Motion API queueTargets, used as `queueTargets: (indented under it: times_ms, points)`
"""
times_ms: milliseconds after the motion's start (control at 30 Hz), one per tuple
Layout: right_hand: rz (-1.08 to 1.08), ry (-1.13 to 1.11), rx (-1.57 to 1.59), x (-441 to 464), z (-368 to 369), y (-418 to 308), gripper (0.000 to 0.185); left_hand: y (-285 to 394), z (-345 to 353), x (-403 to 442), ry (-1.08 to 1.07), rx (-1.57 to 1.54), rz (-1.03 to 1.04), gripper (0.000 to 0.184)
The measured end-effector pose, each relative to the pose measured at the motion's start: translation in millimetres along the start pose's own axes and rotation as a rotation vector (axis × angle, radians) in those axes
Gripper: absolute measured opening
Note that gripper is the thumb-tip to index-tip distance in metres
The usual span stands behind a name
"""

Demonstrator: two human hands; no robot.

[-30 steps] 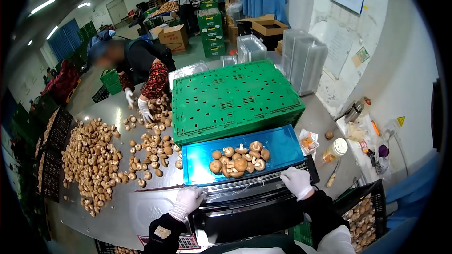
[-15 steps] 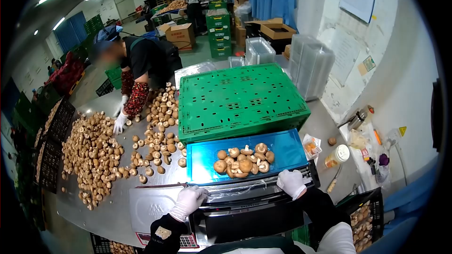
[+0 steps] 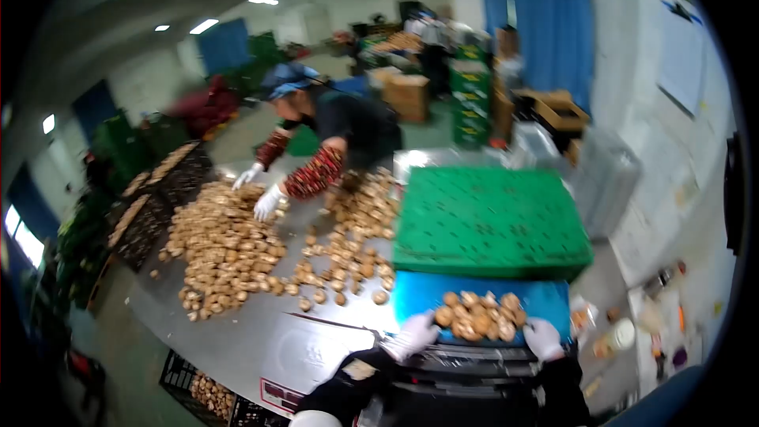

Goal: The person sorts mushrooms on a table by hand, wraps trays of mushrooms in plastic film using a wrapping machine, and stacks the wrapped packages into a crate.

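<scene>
Brown mushrooms [image 3: 480, 318] lie heaped on a blue surface [image 3: 545, 298], in front of a large upturned green crate [image 3: 490, 217]. My left hand [image 3: 413, 335], in a white glove, is closed just left of the heap. On the other side, my white-gloved right hand [image 3: 543, 338] is bent closed at the heap's right edge. Clear plastic film [image 3: 466, 341] seems to stretch between both hands along the near side of the mushrooms; motion blur makes it faint. Below the hands sits a black wrapping machine [image 3: 466, 360] with shiny strips.
A scale [image 3: 312, 352] stands left of the machine. Loose mushrooms [image 3: 225, 245] cover the steel table's left, where another person [image 3: 340, 122] reaches in with gloved hands. Clear plastic trays [image 3: 605, 182] are stacked by the wall; a white-lidded jar [image 3: 617, 338] stands at right.
My view has swung left, so the scene sits further right. Both my hands have moved forward from the machine's front to the sides of the heap. The other person's hands have moved apart over the mushrooms.
</scene>
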State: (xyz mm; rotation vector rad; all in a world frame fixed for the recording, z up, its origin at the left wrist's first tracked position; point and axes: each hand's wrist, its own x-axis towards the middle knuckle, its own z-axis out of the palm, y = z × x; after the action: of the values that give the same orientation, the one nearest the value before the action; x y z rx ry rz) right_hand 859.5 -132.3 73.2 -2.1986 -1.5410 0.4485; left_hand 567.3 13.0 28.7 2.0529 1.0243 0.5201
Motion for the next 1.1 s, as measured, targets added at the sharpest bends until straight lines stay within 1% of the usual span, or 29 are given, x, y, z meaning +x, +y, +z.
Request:
queueTargets:
  times_ms: [33,67,100,133,167,200,233,267,300,367,400,433,467,500,533,600,633,667,733,767,800,867,933,967,1000,1067,1100]
  points:
    - [-0.033,0.039,0.006,2,8,11,0.024,-1,2,4,0.039,0.005,0.005,0.025]
    - [-0.056,0.128,0.084,2,16,19,0.021,-1,1,7,0.020,-0.024,-0.048,0.025]
    - [-0.072,0.165,0.174,1,16,21,0.016,-2,2,8,0.033,-0.083,-0.086,0.022]
    - [-0.124,0.241,0.232,5,25,33,0.014,5,-2,6,0.041,-0.124,-0.119,0.023]
    - [-0.097,0.258,0.296,5,27,34,0.012,7,-4,7,0.048,-0.116,-0.118,0.026]
    - [-0.080,0.173,0.230,5,22,36,0.013,11,-8,4,0.051,-0.140,-0.133,0.030]
    - [-0.130,0.157,0.168,6,36,57,0.020,10,-13,2,0.091,-0.175,-0.117,0.031]
    - [-0.116,0.141,0.264,6,34,52,0.023,7,-15,-2,0.123,-0.211,-0.100,0.032]
    - [-0.472,0.361,0.008,10,32,46,0.023,-3,-15,-4,0.182,-0.263,-0.044,0.032]
    - [-0.119,0.152,0.339,-3,15,0,0.021,6,-38,-23,0.148,-0.466,-0.169,0.032]
    - [-0.137,0.142,0.339,-7,13,-19,0.021,14,-54,-37,0.150,-0.538,-0.223,0.033]
    - [-0.134,0.072,0.480,-10,14,-33,0.021,17,-68,-52,0.168,-0.557,-0.220,0.035]
    - [-0.125,-0.003,0.619,-14,18,-44,0.020,-2,-73,-62,0.227,-0.396,-0.133,0.038]
    - [-0.205,0.017,0.605,-16,32,-51,0.021,-21,-79,-74,0.264,-0.398,-0.128,0.038]
    - [-0.130,-0.167,0.857,-25,36,-68,0.020,-32,-87,-91,0.300,-0.401,-0.126,0.039]
    - [-0.206,-0.279,0.840,-41,51,-102,0.021,-20,-127,-132,0.321,-0.278,-0.296,0.039]
    - [-0.368,-0.261,0.745,-46,62,-119,0.021,-26,-140,-150,0.352,-0.205,-0.344,0.037]
    - [-0.528,-0.239,0.651,-49,75,-134,0.021,-25,-157,-169,0.392,-0.170,-0.341,0.035]
    - [-0.808,-0.238,0.570,-55,118,-150,0.022,-81,-168,-197,0.509,-0.028,-0.185,0.033]
    - [-0.800,-0.256,0.573,-64,126,-166,0.022,-60,-186,-215,0.493,-0.152,-0.326,0.032]
    - [-0.599,-0.475,0.717,-76,127,-190,0.022,-38,-203,-231,0.463,-0.282,-0.469,0.032]
    - [-0.126,-0.871,0.977,-98,128,-227,0.024,-80,-207,-253,0.529,-0.208,-0.558,0.031]
    - [-0.208,-1.073,0.950,-101,146,-241,0.038,-120,-209,-272,0.585,-0.342,-0.511,0.028]
    - [-0.146,-1.098,0.906,-104,148,-252,0.044,-125,-213,-278,0.598,-0.381,-0.579,0.026]
    - [-0.113,-1.171,0.919,-102,161,-256,0.045,-129,-214,-279,0.593,-0.378,-0.575,0.026]
    - [-0.064,-1.223,0.858,-98,185,-261,0.042,-135,-216,-288,0.602,-0.202,-0.627,0.025]
    - [-0.050,-1.197,0.927,-100,193,-265,0.038,-140,-211,-289,0.641,-0.196,-0.641,0.026]
